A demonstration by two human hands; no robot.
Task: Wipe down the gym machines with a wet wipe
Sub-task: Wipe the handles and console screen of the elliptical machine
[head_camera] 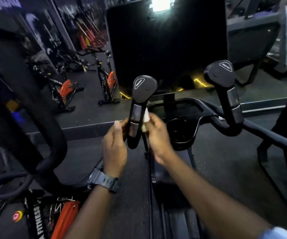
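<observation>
Right hand [158,135] pressing wet wipe [145,118] against handle [135,116], left hand [114,145] opposite

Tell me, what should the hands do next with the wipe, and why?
Probably slide the right hand and its crumpled white wet wipe up the black left handlebar grip toward its rounded cap, since the left hand steadies the grip.

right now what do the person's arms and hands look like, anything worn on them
Both forearms are bare. The left hand has a chunky dark grey digital-style watch with a ridged strap at the wrist. The right hand wears nothing visible, no ring or glove; far up that arm, at the frame's lower right corner, shows a light blue sleeve edge.
</observation>
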